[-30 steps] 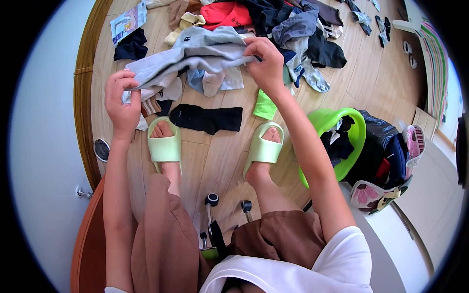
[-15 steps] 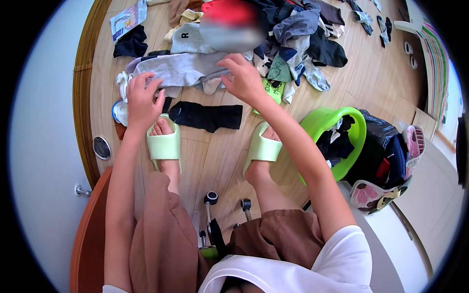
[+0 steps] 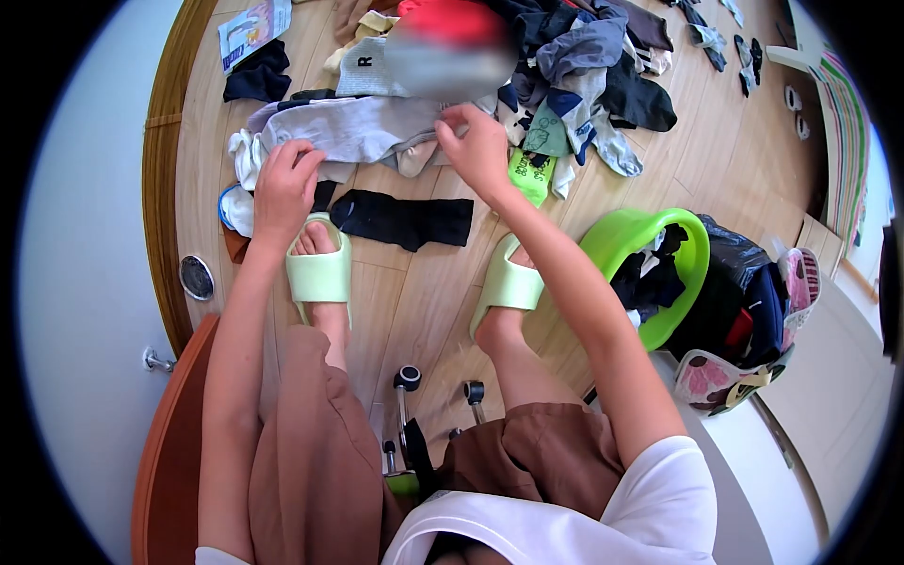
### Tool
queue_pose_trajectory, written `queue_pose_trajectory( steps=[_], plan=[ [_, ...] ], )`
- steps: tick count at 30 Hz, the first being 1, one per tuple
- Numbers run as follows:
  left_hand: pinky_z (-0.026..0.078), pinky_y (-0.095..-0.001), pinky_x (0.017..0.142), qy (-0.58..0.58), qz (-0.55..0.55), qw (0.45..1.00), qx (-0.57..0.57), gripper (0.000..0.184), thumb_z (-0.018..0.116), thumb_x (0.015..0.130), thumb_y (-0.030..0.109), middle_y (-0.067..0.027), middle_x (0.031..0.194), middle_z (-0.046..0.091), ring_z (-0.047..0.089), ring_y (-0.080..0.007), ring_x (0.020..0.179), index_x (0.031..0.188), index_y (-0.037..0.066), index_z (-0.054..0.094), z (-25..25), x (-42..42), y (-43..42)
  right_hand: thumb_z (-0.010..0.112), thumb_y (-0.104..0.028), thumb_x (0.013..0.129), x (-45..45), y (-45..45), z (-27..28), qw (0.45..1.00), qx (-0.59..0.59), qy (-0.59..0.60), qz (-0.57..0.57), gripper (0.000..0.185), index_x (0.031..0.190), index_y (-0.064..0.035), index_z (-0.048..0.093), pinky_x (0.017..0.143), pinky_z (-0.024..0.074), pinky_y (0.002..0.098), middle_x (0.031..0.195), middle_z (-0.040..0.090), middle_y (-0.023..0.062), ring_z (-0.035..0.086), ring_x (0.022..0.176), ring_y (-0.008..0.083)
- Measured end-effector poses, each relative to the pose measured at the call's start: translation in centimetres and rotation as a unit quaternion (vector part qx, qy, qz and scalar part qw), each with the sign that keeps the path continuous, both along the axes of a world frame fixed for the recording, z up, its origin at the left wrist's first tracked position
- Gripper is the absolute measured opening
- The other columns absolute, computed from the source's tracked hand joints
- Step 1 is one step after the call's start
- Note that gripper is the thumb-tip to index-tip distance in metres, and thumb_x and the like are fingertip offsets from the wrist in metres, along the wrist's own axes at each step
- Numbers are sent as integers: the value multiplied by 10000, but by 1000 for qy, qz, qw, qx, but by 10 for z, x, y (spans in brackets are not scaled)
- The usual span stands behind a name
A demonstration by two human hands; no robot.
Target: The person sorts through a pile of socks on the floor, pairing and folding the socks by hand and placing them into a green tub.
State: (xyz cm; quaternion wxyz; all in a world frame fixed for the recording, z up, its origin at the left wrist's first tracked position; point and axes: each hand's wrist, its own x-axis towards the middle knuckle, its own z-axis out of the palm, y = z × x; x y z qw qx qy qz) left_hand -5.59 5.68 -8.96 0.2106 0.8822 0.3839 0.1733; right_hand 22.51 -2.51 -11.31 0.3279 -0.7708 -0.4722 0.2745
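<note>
Socks point(image 3: 414, 160) underneath bear the grey sock point(image 3: 339, 130) lengthwise; left hand point(image 3: 285, 193) and right hand point(image 3: 476, 151) flank its ends, whether pinching or loose I cannot tell

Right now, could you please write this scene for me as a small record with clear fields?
Left grip: at the left end of the grey sock, contact unclear
Right grip: at that sock's right end, hold unclear
Black sock: on the floor, near the slippers
Green tub: right side, dark cloth inside
Clothing heap: beyond both grips, partly blurred
</note>
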Motion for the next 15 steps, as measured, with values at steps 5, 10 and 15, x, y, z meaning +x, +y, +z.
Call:
queue_pose_trajectory(
  steps=[5,10,15],
  plan=[
    [513,-402,827,5,10,1000,-11,127,685,849,6,-104,1017,631,624,-311,959,975,22,683,-2,1,-1,797,-291,753,-2,11,6,989,-123,14,-80,354,989,-33,742,771,557,405,843,753,132,725,795,305],
    [514,-405,833,14,14,1000,-3,124,681,849,7,-108,1026,631,622,-317,970,972,25,675,-5,-1,0,809,-325,741,-2,16,-4,984,-145,51,-96,328,891,-37,759,729,560,393,785,746,117,727,761,280],
    [512,-409,833,12,18,1000,-1,123,686,843,16,-111,1033,634,620,-320,966,965,23,670,-2,-2,1,770,-279,734,2,10,9,986,-127,73,-82,266,821,-29,745,688,559,369,721,725,111,712,685,247]
  ],
)
